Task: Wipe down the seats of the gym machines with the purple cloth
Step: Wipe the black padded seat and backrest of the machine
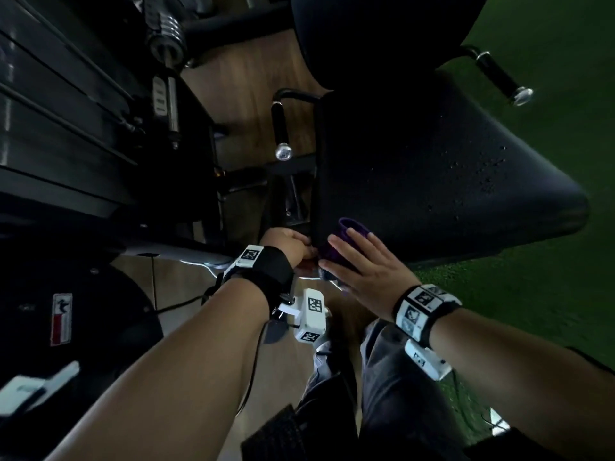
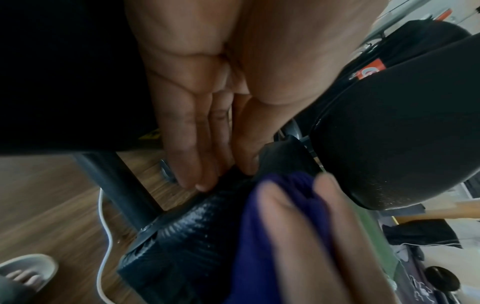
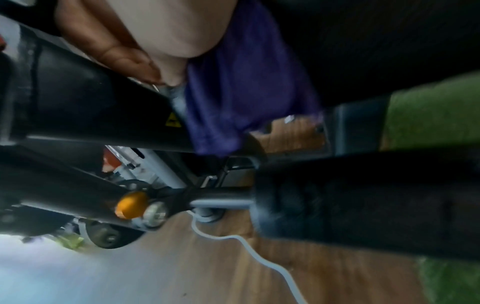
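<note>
A big black seat pad (image 1: 432, 161) fills the right of the head view, beaded with droplets. The purple cloth (image 1: 349, 229) lies bunched on its near left corner. My right hand (image 1: 349, 252) lies flat on the cloth with its fingers straight, pressing it to the pad; the right wrist view shows the cloth (image 3: 246, 82) hanging below the palm. My left hand (image 1: 293, 242) is at the seat's near left edge. In the left wrist view my left hand (image 2: 223, 170) pinches that textured black edge (image 2: 182, 236) between fingers and thumb, beside the cloth (image 2: 252, 236).
A weight stack (image 1: 66, 128) stands close on the left. Two black handles (image 1: 279, 128) (image 1: 502, 78) flank the seat, and a backrest pad (image 1: 382, 28) rises beyond. Green turf (image 1: 549, 294) lies right. On the wooden floor runs a white cable (image 2: 103, 236). An orange knob (image 3: 131, 204) sits under the seat.
</note>
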`<move>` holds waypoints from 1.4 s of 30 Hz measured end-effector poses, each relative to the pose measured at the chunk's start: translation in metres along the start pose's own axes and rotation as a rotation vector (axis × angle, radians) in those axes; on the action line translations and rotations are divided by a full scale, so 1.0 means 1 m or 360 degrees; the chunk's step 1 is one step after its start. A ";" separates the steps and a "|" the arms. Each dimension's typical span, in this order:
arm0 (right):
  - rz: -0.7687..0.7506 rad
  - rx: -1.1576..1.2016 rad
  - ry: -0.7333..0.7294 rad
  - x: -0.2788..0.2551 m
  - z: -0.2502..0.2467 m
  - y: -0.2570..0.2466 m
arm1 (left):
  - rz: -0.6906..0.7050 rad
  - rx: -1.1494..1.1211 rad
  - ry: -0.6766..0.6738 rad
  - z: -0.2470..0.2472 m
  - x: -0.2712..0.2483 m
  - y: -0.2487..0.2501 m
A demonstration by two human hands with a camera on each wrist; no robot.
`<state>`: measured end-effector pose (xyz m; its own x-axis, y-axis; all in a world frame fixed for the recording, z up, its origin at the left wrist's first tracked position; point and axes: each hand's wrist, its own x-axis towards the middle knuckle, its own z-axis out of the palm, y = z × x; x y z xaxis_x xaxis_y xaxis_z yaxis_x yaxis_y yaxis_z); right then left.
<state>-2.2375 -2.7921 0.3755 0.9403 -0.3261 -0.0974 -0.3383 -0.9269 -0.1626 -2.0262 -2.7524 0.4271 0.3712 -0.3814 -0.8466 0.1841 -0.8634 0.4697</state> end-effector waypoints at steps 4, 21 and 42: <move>0.0336 0.0035 0.0088 -0.012 -0.006 0.030 | -0.0014 -0.0055 0.0023 0.004 0.001 -0.004; 0.0862 0.0183 0.0227 0.004 0.007 0.003 | 0.0190 -0.0003 0.0229 0.016 0.004 -0.015; 0.1164 0.0241 0.0109 -0.020 -0.024 0.071 | 0.0304 0.0484 0.0196 0.051 0.005 -0.001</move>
<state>-2.2792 -2.8556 0.3896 0.4722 -0.8645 -0.1722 -0.8746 -0.4352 -0.2136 -2.0706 -2.7705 0.4098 0.4828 -0.5187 -0.7056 -0.1708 -0.8461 0.5050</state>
